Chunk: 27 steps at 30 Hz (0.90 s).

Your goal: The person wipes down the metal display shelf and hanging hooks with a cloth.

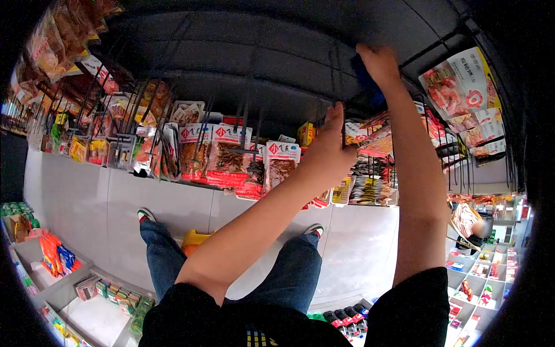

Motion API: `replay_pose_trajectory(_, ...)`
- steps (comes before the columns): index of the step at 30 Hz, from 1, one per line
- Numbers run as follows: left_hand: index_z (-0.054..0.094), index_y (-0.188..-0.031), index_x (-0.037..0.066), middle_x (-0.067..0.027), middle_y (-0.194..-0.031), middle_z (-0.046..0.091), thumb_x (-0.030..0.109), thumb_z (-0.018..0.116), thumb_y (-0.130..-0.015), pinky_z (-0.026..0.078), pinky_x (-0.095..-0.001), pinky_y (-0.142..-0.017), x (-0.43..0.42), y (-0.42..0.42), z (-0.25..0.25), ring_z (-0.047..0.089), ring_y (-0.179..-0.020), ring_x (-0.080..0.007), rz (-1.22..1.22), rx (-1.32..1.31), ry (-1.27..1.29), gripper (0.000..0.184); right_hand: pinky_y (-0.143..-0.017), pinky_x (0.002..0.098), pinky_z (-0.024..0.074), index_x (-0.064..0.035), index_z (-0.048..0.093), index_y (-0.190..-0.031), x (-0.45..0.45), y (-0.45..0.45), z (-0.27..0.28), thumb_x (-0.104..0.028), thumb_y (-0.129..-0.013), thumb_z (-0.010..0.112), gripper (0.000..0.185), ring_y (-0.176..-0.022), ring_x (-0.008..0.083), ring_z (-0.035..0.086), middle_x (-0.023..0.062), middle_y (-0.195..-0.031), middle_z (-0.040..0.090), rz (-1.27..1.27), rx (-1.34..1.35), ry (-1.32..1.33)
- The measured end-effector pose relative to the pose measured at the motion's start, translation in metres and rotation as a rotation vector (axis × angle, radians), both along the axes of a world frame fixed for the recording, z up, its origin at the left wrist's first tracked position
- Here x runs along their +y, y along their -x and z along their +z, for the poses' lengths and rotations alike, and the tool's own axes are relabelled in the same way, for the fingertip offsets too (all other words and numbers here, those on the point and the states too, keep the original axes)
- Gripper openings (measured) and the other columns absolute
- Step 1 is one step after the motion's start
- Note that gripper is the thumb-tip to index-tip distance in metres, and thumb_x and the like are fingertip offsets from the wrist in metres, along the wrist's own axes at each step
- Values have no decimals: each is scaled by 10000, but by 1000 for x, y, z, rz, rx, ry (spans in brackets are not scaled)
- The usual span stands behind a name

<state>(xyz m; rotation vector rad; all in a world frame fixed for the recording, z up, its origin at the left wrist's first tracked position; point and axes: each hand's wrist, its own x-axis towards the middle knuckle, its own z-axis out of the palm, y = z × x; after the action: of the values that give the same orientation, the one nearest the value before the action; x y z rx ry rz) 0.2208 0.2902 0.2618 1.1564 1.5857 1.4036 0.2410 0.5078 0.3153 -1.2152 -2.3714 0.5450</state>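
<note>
My left hand is closed around a thin black display hook, in front of the hanging snack packets. Higher and to the right, my right hand is closed against the black back panel. A dark blue, cloth-like thing shows under its fingers, blurred in the dark. Below and left of my left hand hang red-and-white snack packets with a clear window. A yellow box stands just left of my left hand.
More packets hang on the left hooks, and large ones hang on the right. Piled sachets fill a bin below. A yellow object is on the floor between my feet. Goods shelves and a person are at the right.
</note>
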Motion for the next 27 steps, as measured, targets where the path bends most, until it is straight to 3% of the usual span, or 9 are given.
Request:
replay_pose_trajectory(1, 133, -1409, -46, -278, -1416, 271, 45, 552, -775, 232, -303, -1082, 0, -1, 0, 296, -1323, -331, -2, 2, 3, 766, -855, 369, 461, -115, 588, -1180, -5, 2, -10, -453, -748, 607, 549, -965, 286, 595, 125, -1105, 616, -2, 2, 3)
replay_pose_trajectory(3, 140, -1410, -45, -283, -1416, 268, 47, 557, -762, 229, -297, -1080, 0, -2, -2, 296, -1324, -327, 27, 40, -44, 776, -803, 364, 474, -72, 591, -1124, -17, 11, -30, -436, -724, 645, 544, -886, 237, 598, 130, -983, 632, 25, 264, 683)
replay_pose_trajectory(6, 136, -1411, -44, -288, -1411, 273, 53, 563, -761, 309, -297, -1038, -1, 2, -2, 404, -1256, -315, 10, 106, -24, 784, -775, 364, 482, -98, 588, -1057, -25, 10, -38, -379, -702, 677, 462, -847, 229, 597, 113, -947, 631, -9, 270, 965)
replay_pose_trajectory(7, 136, -1411, -44, -288, -1411, 273, 53, 563, -761, 309, -297, -1038, 0, 3, -4, 404, -1256, -315, 9, 112, -20, 784, -738, 347, 485, -112, 597, -911, -22, 9, -44, -305, -680, 678, 311, -807, 220, 584, 102, -919, 622, 9, 331, 1064)
replay_pose_trajectory(12, 114, -1424, -20, -280, -1392, 318, 35, 558, -769, 471, -287, -832, 0, 4, -1, 593, -961, -239, -43, 79, 6, 792, -703, 312, 422, -112, 553, -733, -21, 15, -50, -243, -641, 627, 177, -717, 197, 515, 69, -791, 571, -47, 284, 771)
replay_pose_trajectory(16, 118, -1424, -20, -278, -1363, 364, 41, 557, -774, 470, -280, -815, 4, 1, -15, 600, -938, -229, -41, -127, -110, 786, -665, 321, 346, -101, 499, -627, -27, 18, -38, -239, -607, 613, 180, -677, 176, 424, 36, -686, 481, -85, 222, 581)
replay_pose_trajectory(22, 119, -1408, -57, -293, -1362, 347, 88, 559, -770, 422, -331, -944, 2, 4, 6, 546, -1075, -313, -50, -51, -28, 789, -633, 318, 337, -119, 503, -615, -22, 18, -37, -239, -606, 613, 163, -649, 171, 394, 30, -669, 459, -18, 216, 582)
replay_pose_trajectory(24, 131, -1392, -86, -314, -1386, 285, 112, 561, -765, 325, -357, -1036, 4, 0, 11, 420, -1226, -377, 5, 162, -55, 786, -621, 316, 343, -120, 511, -626, -28, 12, -37, -237, -607, 617, 160, -640, 173, 409, 33, -670, 466, -43, 309, 628)
replay_pose_trajectory(27, 158, -1375, -107, -327, -1388, 261, 136, 566, -760, 255, -354, -1077, 11, -14, 13, 308, -1296, -391, -57, 132, -28, 776, -618, 336, 366, -115, 526, -647, -7, -7, -48, -247, -609, 625, 169, -639, 189, 446, 40, -680, 483, -83, 389, 713)
